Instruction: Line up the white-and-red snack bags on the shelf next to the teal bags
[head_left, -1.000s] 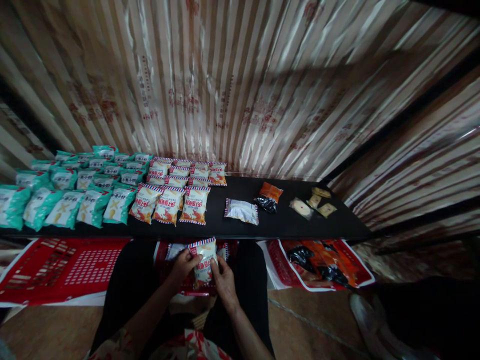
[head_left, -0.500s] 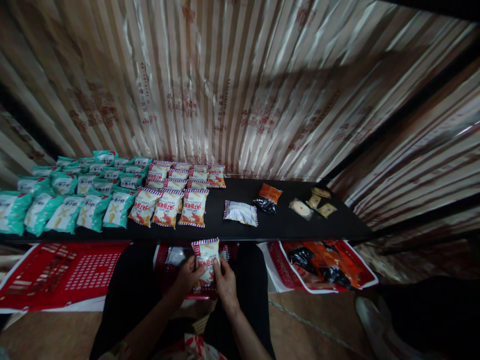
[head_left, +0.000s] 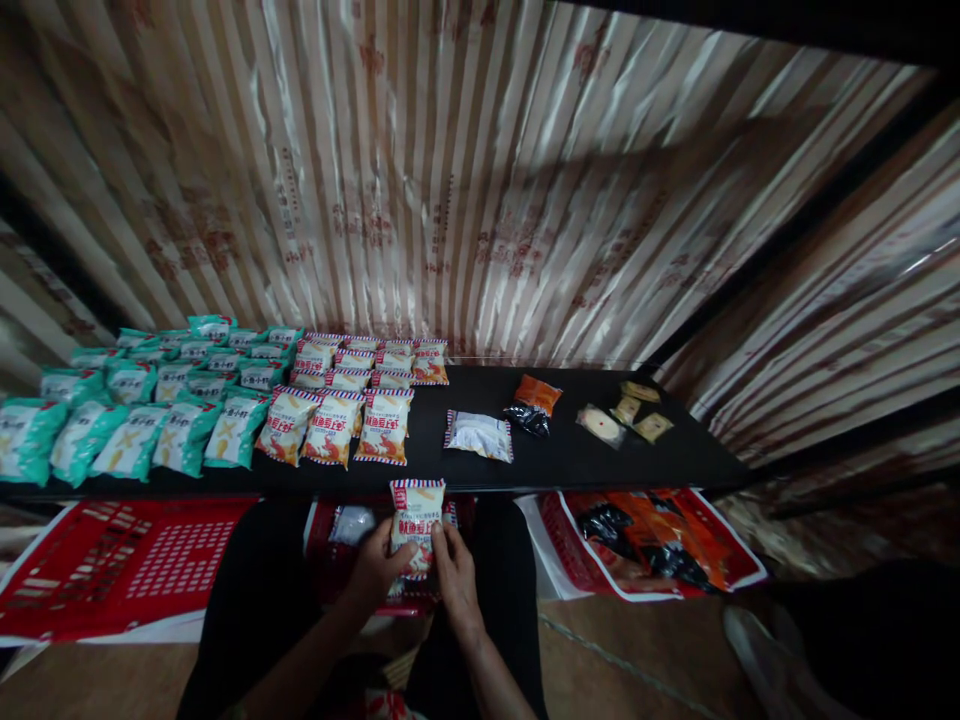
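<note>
Between both hands is an upright snack bag (head_left: 417,510), white and orange with striped red-and-blue ends. My left hand (head_left: 381,562) grips its left side, thumb across the front. On its right side my right hand (head_left: 453,572) is closed, thumb near the front edge. Below the bag, between my knees, sits a red basket (head_left: 322,535) with a whitish packet (head_left: 352,524) inside; the hands and bag hide much of it. Matching snack bags (head_left: 331,428) stand in rows on the black shelf (head_left: 420,465) ahead. One such bag (head_left: 478,436) lies there with its pale side up.
Rows of teal snack bags (head_left: 127,440) fill the shelf's left end. Farther right lie an orange-and-black packet (head_left: 534,404), a round wrapped item (head_left: 601,424) and small gold packets (head_left: 651,427). Red baskets (head_left: 172,560) flank my knees; the right one holds orange packets (head_left: 675,530). A shoe (head_left: 757,640) shows at lower right.
The held snack bag has moved slightly right and turned more upright, still in both hands. The whole view has shifted a little, with the shelf now lower in the picture.
</note>
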